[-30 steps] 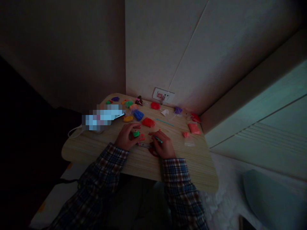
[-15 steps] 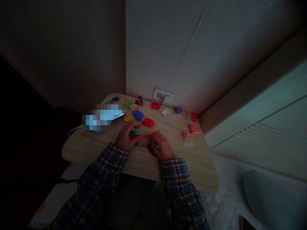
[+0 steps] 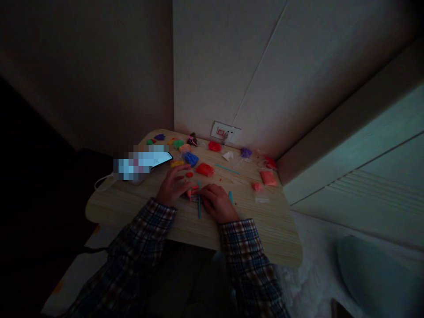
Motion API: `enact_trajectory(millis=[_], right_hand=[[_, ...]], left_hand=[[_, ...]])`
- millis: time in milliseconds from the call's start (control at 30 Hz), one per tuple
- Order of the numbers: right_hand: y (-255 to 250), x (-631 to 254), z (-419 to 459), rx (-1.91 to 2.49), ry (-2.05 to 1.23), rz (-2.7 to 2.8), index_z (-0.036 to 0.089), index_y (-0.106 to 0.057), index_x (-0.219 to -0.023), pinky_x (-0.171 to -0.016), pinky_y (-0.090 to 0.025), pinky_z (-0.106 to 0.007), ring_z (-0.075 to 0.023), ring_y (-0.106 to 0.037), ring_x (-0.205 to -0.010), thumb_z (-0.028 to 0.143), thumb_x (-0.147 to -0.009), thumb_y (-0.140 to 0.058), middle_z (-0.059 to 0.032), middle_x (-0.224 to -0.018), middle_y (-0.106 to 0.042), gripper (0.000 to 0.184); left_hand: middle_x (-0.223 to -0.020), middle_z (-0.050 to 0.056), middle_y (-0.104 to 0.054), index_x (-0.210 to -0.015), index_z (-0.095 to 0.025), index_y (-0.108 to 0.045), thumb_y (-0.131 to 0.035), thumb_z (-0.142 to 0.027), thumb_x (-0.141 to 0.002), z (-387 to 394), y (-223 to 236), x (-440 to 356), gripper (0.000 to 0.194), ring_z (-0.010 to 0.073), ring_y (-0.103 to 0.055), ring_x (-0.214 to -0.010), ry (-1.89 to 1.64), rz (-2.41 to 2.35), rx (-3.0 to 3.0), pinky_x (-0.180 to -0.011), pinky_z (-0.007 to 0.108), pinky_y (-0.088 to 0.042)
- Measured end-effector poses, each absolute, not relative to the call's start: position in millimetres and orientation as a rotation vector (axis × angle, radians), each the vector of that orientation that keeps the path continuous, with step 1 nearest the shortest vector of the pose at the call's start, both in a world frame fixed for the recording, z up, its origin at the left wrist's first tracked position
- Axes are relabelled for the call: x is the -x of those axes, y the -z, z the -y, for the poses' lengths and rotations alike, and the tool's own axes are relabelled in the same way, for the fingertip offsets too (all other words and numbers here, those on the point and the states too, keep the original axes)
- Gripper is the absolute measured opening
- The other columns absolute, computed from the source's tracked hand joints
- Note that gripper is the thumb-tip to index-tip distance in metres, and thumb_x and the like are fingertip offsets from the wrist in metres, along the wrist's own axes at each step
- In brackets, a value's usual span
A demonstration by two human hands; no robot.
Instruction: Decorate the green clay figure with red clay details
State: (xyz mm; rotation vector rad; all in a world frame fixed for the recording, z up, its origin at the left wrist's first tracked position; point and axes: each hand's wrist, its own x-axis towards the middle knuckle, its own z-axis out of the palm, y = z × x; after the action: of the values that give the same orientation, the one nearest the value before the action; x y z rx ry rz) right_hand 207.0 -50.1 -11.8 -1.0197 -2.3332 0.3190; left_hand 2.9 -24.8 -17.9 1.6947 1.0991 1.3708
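My left hand [image 3: 171, 187] is over the table with its fingers spread and curved, nothing plainly held. Close to its fingertips lies a small red clay piece [image 3: 189, 175]. A pink clay piece [image 3: 191, 193] is between my hands, near my left thumb. My right hand [image 3: 219, 203] has its fingers drawn together, the tips at the right end of this pink clay. A thin blue stick [image 3: 199, 210] runs upright in the picture just by those fingertips. To the right of my right hand lies a teal modelling tool [image 3: 231, 197]. Something flat under the pink clay is too dark to make out.
Bagged clay lies across the wooden table [image 3: 261, 234]: a red pack [image 3: 205, 169], a blue pack [image 3: 191, 159] and a pink pack [image 3: 268, 178]. A lit phone [image 3: 162, 159] stands at the left. Another blue stick [image 3: 227, 168] lies farther back. A wall socket [image 3: 225, 131] is behind.
My left hand has opened, and the green clay it held is no longer visible. The teal tool has left my right hand for the table. A blue stick now shows between my hands.
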Motion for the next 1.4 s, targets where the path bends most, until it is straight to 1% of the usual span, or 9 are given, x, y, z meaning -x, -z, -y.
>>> enact_trajectory(millis=[133, 300, 467, 600, 733, 833, 967, 1133, 1400], right_hand=[[13, -207, 50, 1.02, -0.314, 2.326, 0.019, -0.069, -0.108, -0.082, -0.048, -0.039, -0.0241, -0.06, -0.091, 0.01, -0.092, -0.05, -0.0096, -0.098, -0.067, 0.027], [12, -207, 49, 1.003, -0.317, 2.327, 0.017, -0.069, -0.107, -0.081, -0.049, -0.037, -0.0234, -0.06, -0.091, 0.011, -0.092, -0.048, -0.0099, -0.098, -0.067, 0.027], [14, -210, 48, 1.038, -0.307, 2.318, 0.019, -0.069, -0.104, -0.083, -0.05, -0.038, -0.0228, -0.061, -0.092, 0.011, -0.092, -0.049, -0.0089, -0.098, -0.067, 0.025], [16, -213, 47, 1.08, -0.3, 2.307, 0.017, -0.066, -0.103, -0.084, -0.051, -0.039, -0.0204, -0.062, -0.094, 0.019, -0.095, -0.057, -0.0052, -0.1, -0.066, 0.012], [17, -215, 47, 1.128, -0.297, 2.283, 0.017, -0.065, -0.105, -0.086, -0.053, -0.041, -0.0198, -0.063, -0.095, 0.029, -0.097, -0.059, -0.0045, -0.104, -0.066, 0.015], [17, -216, 47, 1.151, -0.3, 2.256, 0.017, -0.065, -0.104, -0.087, -0.052, -0.042, -0.0201, -0.063, -0.096, 0.03, -0.096, -0.059, -0.0046, -0.104, -0.066, 0.016], [15, -216, 47, 1.151, -0.317, 2.21, 0.017, -0.065, -0.103, -0.086, -0.051, -0.041, -0.0208, -0.062, -0.096, 0.022, -0.095, -0.057, -0.0046, -0.101, -0.066, 0.013], [11, -212, 49, 1.134, -0.353, 2.147, 0.018, -0.064, -0.113, -0.085, -0.049, -0.041, -0.0239, -0.061, -0.095, 0.009, -0.091, -0.044, -0.01, -0.1, -0.066, 0.031], [5, -208, 53, 1.036, -0.455, 2.082, 0.022, -0.036, -0.144, -0.081, -0.055, -0.042, -0.0233, -0.061, -0.088, 0.022, -0.091, -0.054, -0.0121, -0.119, -0.061, 0.056]], left_hand=[[-0.132, 0.014, -0.061, -0.129, -0.021, -0.053, -0.056, -0.046, -0.086, 21, 19, 4, 0.05, 0.0317, -0.058, -0.122, -1.403, -1.059, -1.672, -0.092, 0.044, -0.054], [-0.138, 0.014, -0.056, -0.135, -0.022, -0.052, -0.069, -0.035, -0.074, 27, 20, 0, 0.065, 0.034, -0.052, -0.125, -1.34, -1.081, -1.791, -0.097, 0.047, -0.048], [-0.129, 0.012, -0.06, -0.13, -0.022, -0.057, -0.076, -0.026, -0.066, 29, 20, -10, 0.067, 0.0343, -0.051, -0.121, -1.317, -1.159, -1.892, -0.108, 0.054, -0.036], [-0.127, 0.014, -0.06, -0.131, -0.02, -0.055, -0.078, -0.031, -0.07, 28, 16, -10, 0.067, 0.0304, -0.058, -0.109, -1.309, -1.158, -1.873, -0.102, 0.05, -0.043], [-0.126, 0.014, -0.059, -0.131, -0.02, -0.053, -0.077, -0.032, -0.07, 27, 16, -6, 0.067, 0.03, -0.059, -0.111, -1.33, -1.133, -1.778, -0.096, 0.047, -0.05], [-0.129, 0.013, -0.058, -0.132, -0.022, -0.052, -0.074, -0.031, -0.072, 25, 18, 0, 0.065, 0.0301, -0.057, -0.117, -1.374, -1.129, -1.656, -0.09, 0.043, -0.054], [-0.124, 0.009, -0.061, -0.13, -0.024, -0.051, -0.073, -0.03, -0.074, 21, 22, 6, 0.061, 0.0261, -0.062, -0.11, -1.423, -1.096, -1.487, -0.088, 0.041, -0.057], [-0.122, 0.009, -0.063, -0.129, -0.024, -0.052, -0.075, -0.034, -0.072, 16, 26, 4, 0.061, 0.0265, -0.067, -0.105, -1.471, -1.022, -1.321, -0.084, 0.041, -0.058], [-0.115, 0.01, -0.069, -0.128, -0.023, -0.053, -0.073, -0.041, -0.078, 18, 22, 1, 0.057, 0.0254, -0.07, -0.095, -1.347, -0.944, -1.269, -0.069, 0.035, -0.059]])
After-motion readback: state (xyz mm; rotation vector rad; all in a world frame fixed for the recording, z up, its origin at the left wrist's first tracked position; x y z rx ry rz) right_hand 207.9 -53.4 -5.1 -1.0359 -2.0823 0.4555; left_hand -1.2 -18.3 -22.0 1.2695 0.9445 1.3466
